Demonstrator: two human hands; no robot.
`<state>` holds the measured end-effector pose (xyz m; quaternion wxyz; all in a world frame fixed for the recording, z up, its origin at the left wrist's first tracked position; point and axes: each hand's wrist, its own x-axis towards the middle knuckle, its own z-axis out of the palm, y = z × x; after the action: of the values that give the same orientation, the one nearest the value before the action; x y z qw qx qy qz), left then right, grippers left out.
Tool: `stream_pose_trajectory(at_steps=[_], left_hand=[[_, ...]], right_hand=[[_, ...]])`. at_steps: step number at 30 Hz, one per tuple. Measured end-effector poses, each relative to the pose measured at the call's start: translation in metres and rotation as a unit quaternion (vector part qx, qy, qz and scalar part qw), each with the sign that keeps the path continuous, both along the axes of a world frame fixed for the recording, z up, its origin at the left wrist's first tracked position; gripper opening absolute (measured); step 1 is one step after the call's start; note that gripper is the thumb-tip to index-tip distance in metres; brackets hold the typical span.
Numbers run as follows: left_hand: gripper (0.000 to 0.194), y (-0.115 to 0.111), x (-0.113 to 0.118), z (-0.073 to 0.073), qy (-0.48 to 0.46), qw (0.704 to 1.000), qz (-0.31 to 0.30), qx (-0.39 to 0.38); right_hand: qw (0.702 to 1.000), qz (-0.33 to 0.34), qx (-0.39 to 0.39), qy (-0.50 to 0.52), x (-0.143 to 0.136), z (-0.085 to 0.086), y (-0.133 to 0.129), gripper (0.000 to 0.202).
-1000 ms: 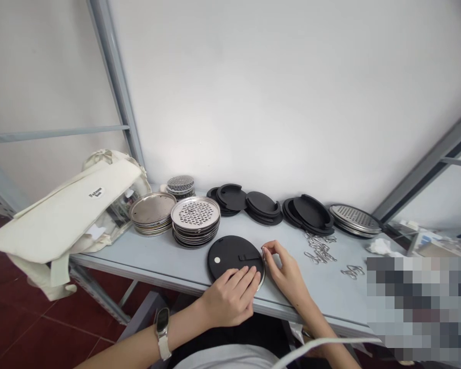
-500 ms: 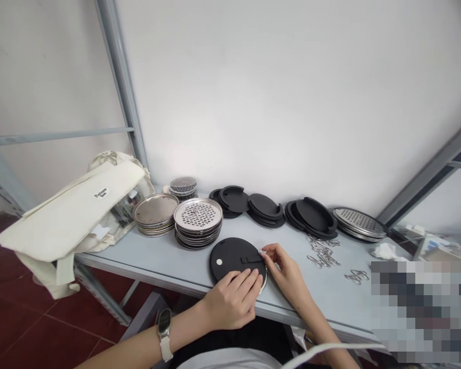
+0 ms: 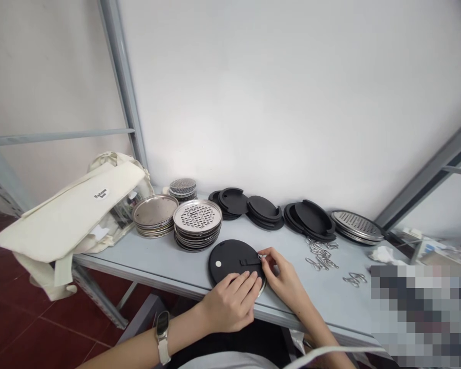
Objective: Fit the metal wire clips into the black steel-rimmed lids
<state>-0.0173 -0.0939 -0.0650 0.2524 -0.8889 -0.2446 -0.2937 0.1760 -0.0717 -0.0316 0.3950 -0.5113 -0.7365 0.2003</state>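
Observation:
A round black disc with a white dot and a narrow slot lies at the table's front edge, a metal rim showing below its right side. My left hand rests flat across its near part, fingers stretched out. At the disc's right edge, by the slot's end, my right hand pinches a small bent-wire metal clip between thumb and forefinger. Several similar wire clips lie in a loose heap to the right, with a few more nearer me.
Left of the disc stand a stack of round metal grater plates and a stack of plain metal discs. Black round holders line the wall side. Perforated plates lie far right. A cream bag overhangs the left end.
My right fingers have shifted slightly at the disc's edge, still pinching the wire clip. My left hand stays flat on the disc.

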Motion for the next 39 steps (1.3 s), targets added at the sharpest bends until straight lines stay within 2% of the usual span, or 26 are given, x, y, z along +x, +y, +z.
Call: stream_pose_trajectory(at_steps=[5,39], left_hand=[[0.048,-0.0002,0.0,-0.0004,0.006,1.0,0.003,0.003],[0.046,-0.001,0.0001,-0.0029,-0.018,1.0,0.005,-0.004]], right_hand=[[1.0,0.003,0.003,-0.024,-0.0015,-0.0006,0.0005,0.016],[0.999,0.013,-0.028,0.024,-0.0004,0.0,0.0004,0.012]])
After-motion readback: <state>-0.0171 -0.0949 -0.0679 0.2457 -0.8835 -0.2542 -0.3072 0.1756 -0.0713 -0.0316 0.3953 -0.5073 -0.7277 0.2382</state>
